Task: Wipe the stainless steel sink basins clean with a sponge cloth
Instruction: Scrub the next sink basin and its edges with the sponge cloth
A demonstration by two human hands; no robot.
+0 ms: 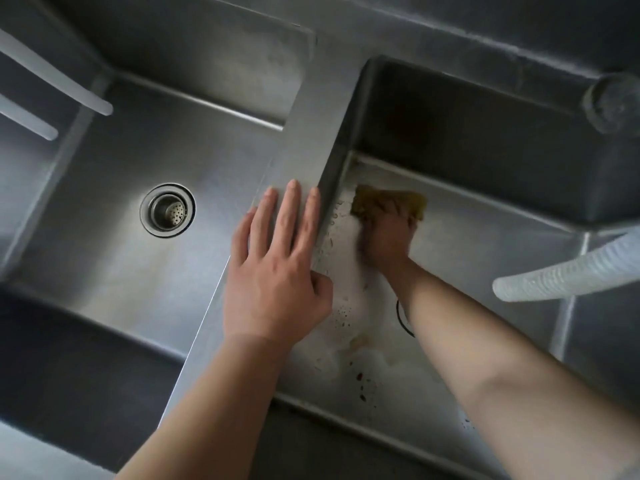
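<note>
Two steel basins (145, 271), blurred hand (388, 237) — spongy cloth (388, 199)

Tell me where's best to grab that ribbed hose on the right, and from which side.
Grip the hose just behind its open end, coming from above with fingers wrapped around it. It juts out free over the right basin, and its round ribbed body should resist slipping.

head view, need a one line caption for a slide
Right hand scrubs the soapy right basin with a sponge cloth; left hand rests flat on the divider.
</note>
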